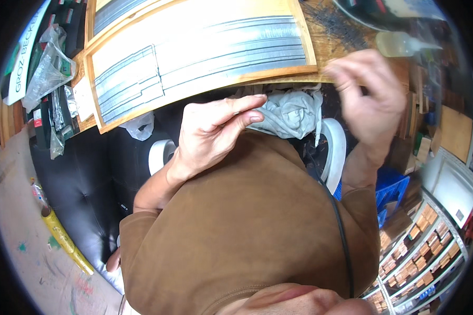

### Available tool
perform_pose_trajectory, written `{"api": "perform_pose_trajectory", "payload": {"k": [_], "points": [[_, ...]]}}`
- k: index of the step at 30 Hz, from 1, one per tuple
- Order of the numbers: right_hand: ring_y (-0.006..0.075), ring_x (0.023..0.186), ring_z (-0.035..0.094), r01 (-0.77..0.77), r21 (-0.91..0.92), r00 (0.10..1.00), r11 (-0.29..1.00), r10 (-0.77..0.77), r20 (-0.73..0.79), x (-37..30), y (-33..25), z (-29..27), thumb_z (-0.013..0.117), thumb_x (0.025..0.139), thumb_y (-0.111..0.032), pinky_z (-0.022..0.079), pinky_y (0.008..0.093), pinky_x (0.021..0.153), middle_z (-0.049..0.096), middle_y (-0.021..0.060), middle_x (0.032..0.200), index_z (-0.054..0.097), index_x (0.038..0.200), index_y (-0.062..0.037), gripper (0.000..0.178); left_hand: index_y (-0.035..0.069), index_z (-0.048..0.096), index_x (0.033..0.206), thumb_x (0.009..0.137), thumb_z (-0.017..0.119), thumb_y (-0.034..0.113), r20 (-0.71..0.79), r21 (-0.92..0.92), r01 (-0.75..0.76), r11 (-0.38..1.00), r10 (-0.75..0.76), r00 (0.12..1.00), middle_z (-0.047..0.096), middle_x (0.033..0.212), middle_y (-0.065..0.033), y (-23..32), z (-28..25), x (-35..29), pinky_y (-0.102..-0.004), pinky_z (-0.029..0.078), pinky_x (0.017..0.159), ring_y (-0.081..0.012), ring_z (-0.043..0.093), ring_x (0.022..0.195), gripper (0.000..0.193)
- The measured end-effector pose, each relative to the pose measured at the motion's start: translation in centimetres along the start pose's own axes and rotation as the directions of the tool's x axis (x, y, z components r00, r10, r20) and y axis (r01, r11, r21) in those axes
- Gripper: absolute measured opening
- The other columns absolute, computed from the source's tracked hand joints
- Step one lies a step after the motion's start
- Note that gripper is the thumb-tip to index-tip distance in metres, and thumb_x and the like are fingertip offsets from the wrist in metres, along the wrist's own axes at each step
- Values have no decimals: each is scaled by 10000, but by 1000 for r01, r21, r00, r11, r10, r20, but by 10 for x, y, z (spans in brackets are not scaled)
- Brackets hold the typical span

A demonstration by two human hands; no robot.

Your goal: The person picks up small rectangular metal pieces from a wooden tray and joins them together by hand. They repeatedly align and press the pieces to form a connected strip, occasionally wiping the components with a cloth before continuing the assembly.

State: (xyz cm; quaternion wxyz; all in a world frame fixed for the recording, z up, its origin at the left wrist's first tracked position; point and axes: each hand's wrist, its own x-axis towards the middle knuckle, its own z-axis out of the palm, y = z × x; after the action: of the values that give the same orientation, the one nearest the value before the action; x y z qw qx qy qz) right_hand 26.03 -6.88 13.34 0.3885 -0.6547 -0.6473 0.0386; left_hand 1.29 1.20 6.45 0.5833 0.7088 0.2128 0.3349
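Observation:
My left hand [210, 131] is raised in front of my chest, below the near edge of a wooden-framed tray [205, 79]. Its thumb and forefinger come together in a pinch; whatever lies between them is too small to make out. Rows of thin, grey metal needle-like pieces [236, 44] lie packed side by side in the tray. Off the tray's right corner hovers my right hand [370, 97], somewhat blurred, with its fingers curled and the thumb drawn to the forefinger. Nothing nameable shows in that grip. Loose dark needle-like pieces [336, 23] are scattered on the tabletop beyond it.
A squeeze bottle [399, 44] with a pale nozzle lies at the far right of the wooden table. Plastic bags [50, 71] and dark packs crowd the left. Pale cloth [291, 113] sits under the table edge, between white chair arms [333, 152]. A cable [341, 226] runs down my shirt.

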Motion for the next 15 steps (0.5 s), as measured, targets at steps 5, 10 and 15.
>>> {"api": "perform_pose_trajectory", "payload": {"k": [5, 10, 15], "points": [[212, 777, 673, 173, 430, 977, 886, -209, 38, 16, -27, 46, 806, 785, 27, 556, 311, 680, 705, 90, 869, 761, 883, -19, 117, 9, 756, 1179, 896, 790, 1, 88, 220, -118, 968, 101, 991, 786, 996, -92, 15, -12, 28, -255, 571, 816, -139, 731, 879, 285], [151, 756, 683, 367, 478, 930, 798, -312, -193, 55, -10, 84, 791, 864, -34, 541, 279, 638, 737, 70, 887, 758, 907, -23, 55, 96, 771, 1193, 975, 748, 223, 67, 800, -79, 594, 41, 997, 771, 818, -58, 8, -46, 55, -247, 562, 617, -87, 696, 690, 253], [144, 714, 625, 230, 687, 958, 689, -283, -38, 114, 1, 127, 766, 856, 5, 516, 274, 652, 671, 52, 833, 780, 961, -24, 110, 121, 788, 1171, 1000, 704, 353, -107, 623, 3, 782, 82, 991, 784, 852, -62, -43, -96, 95, -258, 570, 641, -94, 705, 732, 301]]}}
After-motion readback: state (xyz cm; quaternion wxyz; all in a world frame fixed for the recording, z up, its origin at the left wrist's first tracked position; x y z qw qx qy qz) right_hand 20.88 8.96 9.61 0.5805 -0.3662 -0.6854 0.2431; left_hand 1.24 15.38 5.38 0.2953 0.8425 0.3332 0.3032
